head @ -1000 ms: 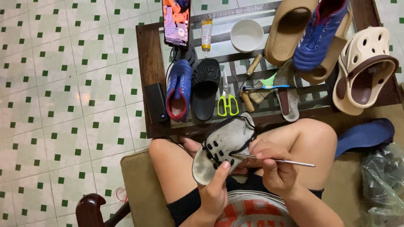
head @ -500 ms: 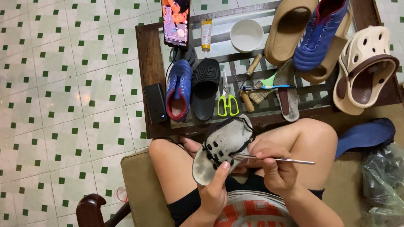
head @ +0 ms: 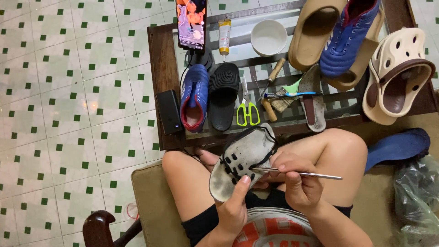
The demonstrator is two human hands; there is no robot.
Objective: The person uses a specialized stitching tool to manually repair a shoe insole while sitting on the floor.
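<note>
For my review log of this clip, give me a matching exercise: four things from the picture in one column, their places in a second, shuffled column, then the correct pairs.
Things
1. grey shoe
2. scissors
3. white bowl
4. metal tool

Places
A. on the glass table, next to a glue tube
B. in the right hand, tip at the shoe's edge
C. in the left hand, over the lap
D. flat on the table, right of a black sandal

Pairs: 1-C, 2-D, 3-A, 4-B
</note>
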